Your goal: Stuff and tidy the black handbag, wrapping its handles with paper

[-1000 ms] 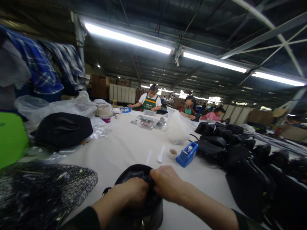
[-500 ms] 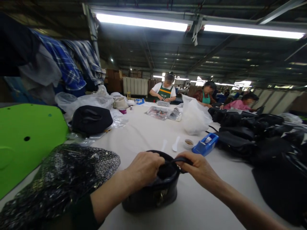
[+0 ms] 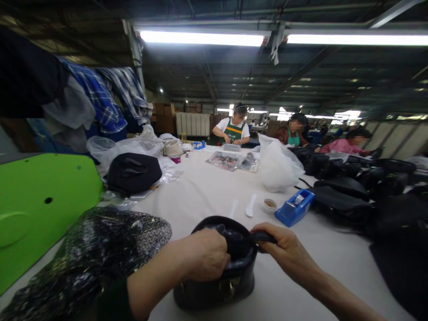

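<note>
A small black bag [image 3: 200, 295] with a metal fitting on its front stands upright on the white table, its top open and dark lining showing. My right hand [image 3: 281, 243] grips the bag's black handle [image 3: 266, 237] at the right rim, thumb on top. Over the opening, my left hand [image 3: 207, 255] is closed, with its fingertips down in the bag. What those fingers hold, if anything, is hidden.
Beyond the bag lie a white plastic spoon [image 3: 250, 206], a small cup [image 3: 269, 205] and a blue tape dispenser [image 3: 294, 207]. Black bags [image 3: 341, 196] are heaped on the right. Patterned plastic wrapping [image 3: 110, 249] and a green board [image 3: 47, 196] are left. Co-workers sit opposite.
My left hand has moved from the rim lower into the bag's opening. My right hand keeps hold of the handle. The whole view has shifted slightly.
</note>
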